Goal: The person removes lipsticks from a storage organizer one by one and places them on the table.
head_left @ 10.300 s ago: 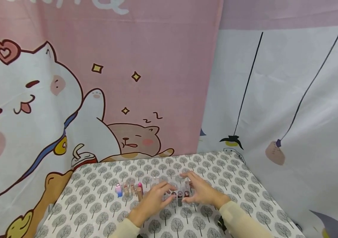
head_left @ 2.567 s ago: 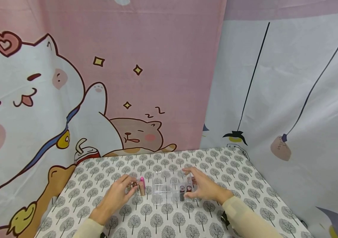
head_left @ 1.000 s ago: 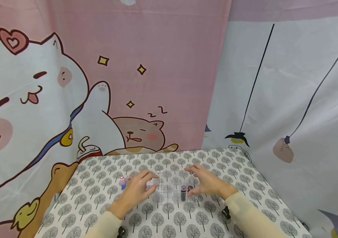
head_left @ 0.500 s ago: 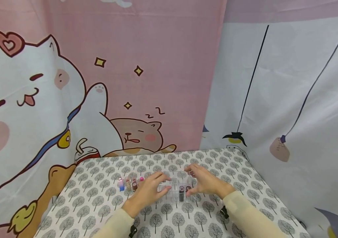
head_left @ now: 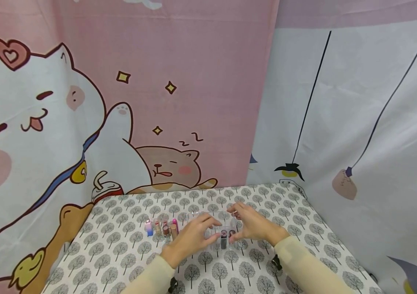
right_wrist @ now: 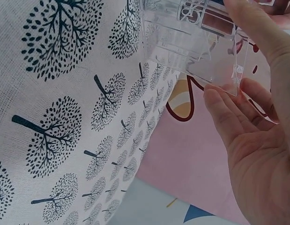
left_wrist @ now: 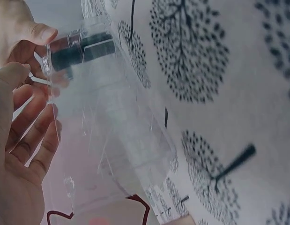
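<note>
A clear plastic lipstick organizer (left_wrist: 107,122) with divided compartments stands on the tree-print cloth. My right hand (head_left: 253,223) holds its right end, thumb at the front and fingers behind. At that end, a dark lipstick tube (head_left: 224,241) sits in a compartment, with another lipstick (head_left: 232,233) beside it, partly hidden by my right thumb. My left hand (head_left: 194,233) is over the organizer, fingers spread and slightly bent, left of the dark tube. Nothing shows between its fingers; in the left wrist view its fingertips lie close to the organizer's upper edge.
Left of the organizer several lipsticks stand in a group: a pink-and-blue one (head_left: 149,228), a gold one (head_left: 158,229), a dark red-topped one (head_left: 166,231), a tan one (head_left: 174,232) and a bright pink one (head_left: 175,223). Printed curtains (head_left: 201,102) hang behind the table.
My left hand has moved right, from the lipstick group to above the organizer. One fewer lipstick shows in the organizer, and a dark one stands in the group. My right hand stays on the organizer.
</note>
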`<state>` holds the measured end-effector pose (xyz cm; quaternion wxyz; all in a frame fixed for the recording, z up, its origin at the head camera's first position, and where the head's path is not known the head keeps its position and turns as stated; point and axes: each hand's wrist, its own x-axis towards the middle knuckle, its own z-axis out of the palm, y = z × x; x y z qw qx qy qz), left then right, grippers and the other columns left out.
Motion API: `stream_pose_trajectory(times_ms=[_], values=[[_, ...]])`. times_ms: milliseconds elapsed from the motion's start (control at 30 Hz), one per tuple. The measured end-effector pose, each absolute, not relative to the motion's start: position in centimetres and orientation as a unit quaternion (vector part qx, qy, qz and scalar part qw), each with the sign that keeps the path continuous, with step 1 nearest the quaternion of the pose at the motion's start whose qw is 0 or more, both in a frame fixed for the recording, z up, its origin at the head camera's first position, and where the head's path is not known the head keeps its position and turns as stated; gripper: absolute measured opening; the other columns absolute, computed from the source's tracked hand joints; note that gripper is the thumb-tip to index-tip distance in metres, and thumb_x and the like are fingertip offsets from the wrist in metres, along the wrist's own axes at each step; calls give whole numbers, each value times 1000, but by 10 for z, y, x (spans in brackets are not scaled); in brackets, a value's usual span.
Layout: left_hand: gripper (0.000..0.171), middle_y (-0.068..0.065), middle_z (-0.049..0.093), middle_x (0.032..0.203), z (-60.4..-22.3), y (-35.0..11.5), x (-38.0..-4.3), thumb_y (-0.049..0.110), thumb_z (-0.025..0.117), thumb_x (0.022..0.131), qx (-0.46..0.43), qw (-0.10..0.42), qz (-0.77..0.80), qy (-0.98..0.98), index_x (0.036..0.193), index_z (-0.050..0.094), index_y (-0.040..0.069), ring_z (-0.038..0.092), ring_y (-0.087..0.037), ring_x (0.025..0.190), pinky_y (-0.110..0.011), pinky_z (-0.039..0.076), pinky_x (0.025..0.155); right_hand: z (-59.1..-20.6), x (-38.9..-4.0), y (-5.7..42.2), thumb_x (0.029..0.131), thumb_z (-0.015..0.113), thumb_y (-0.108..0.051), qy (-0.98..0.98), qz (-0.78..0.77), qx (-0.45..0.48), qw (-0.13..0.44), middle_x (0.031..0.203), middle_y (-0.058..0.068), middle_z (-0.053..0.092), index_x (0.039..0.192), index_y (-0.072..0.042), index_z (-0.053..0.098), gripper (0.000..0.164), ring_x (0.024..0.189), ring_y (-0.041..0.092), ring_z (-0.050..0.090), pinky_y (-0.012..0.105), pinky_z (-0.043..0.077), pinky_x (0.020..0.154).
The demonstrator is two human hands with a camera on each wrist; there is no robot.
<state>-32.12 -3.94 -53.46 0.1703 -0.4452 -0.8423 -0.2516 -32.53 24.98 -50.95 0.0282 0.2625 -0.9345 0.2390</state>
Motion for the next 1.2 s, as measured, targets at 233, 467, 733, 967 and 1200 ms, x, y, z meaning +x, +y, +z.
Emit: stream_pose_trajectory(times_ms=[233,467,733,967,1200], values=[[32,-3,82,126,-539,-28,-321,28,87,108,-446,150,-260,-843,136,79,14,83,-21,107,-17,68,94,-511,-324,250,76,109,-49,-935,235,263,32,155,13,69,156,-8,60,102,133,30,73,53,70,112],[32,1,82,128,-547,-23,-321,29,86,109,-437,130,-262,-851,137,79,17,82,-18,112,-18,68,98,-513,-323,249,78,108,-52,-936,225,268,37,156,12,68,157,-8,60,102,135,29,72,54,68,116],[32,2,83,132,-548,-22,-321,29,85,109,-426,114,-267,-857,139,79,17,81,-14,117,-22,69,104,-513,-322,249,78,107,-51,-935,225,271,40,156,12,67,159,-8,59,103,135,30,72,55,68,116],[31,2,83,134,-548,-21,-322,28,85,109,-420,110,-264,-861,138,79,18,81,-12,119,-21,68,106,-512,-323,250,77,107,-51,-933,232,271,37,157,14,67,160,-8,59,105,138,33,71,58,66,119],[30,2,83,133,-550,-20,-322,28,85,109,-421,109,-270,-859,137,79,18,81,-13,118,-23,69,105,-513,-323,251,77,107,-52,-935,225,271,39,158,15,67,160,-8,58,105,141,36,70,60,65,121]])
